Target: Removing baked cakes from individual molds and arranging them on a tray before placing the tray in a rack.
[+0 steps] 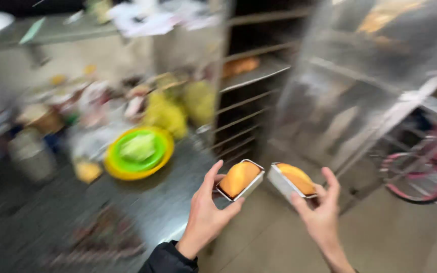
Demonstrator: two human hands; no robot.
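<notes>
Though the view is heavily blurred, a tall metal rack of empty slide rails fills the middle, with one tray on an upper rail, and a sheet of clear plastic hangs over the space to its right. Left of the rack runs a dark bench crowded at the back with smeared shapes – yellow bags, a pale bucket and other clutter too blurred to name. Far right stands part of a pink bicycle on the floor. Near the bench's front edge sits a yellow plate bearing a green plate, with something pale green on top.

Lower centre, both hands are raised above the floor just in front of the rack. Left hand – its grip pinches a small rectangular tin by the end, thumb above and fingers beneath, holding a golden loaf. Right hand pinches a second tin with its own golden loaf the same way. Both tins tilt towards each other, close but apart
</notes>
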